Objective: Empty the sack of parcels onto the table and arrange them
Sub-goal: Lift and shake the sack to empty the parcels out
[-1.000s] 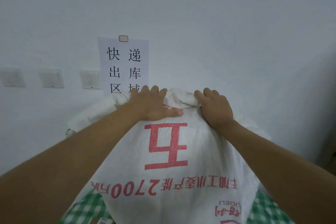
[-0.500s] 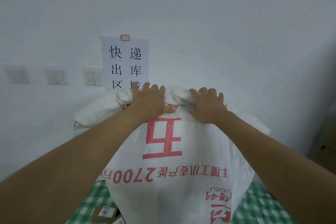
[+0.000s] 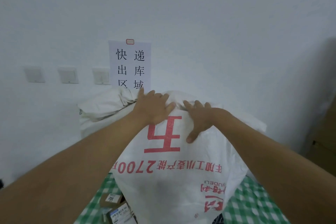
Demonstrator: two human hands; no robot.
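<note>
A big white woven sack (image 3: 174,174) with red print stands upside down on the table, its mouth down. My left hand (image 3: 152,107) grips the bunched fabric at its top. My right hand (image 3: 201,116) lies spread on the sack just right of it, fingers straight and thumb pointing down. Small cardboard parcels (image 3: 113,205) with white labels show under the sack's lower left edge. A dark item (image 3: 218,218) peeks out at its lower right. The rest of the sack's contents are hidden.
A green-and-white check cloth (image 3: 254,205) covers the table. Another white sack (image 3: 101,109) lies behind, against the wall. A paper sign (image 3: 130,63) and three wall switches (image 3: 68,74) are on the wall. Brown boxes (image 3: 323,123) stand at the right.
The sack has risen a little and more parcels show beneath its left edge. My right hand has let go of the bunched fabric and spread flat on the sack.
</note>
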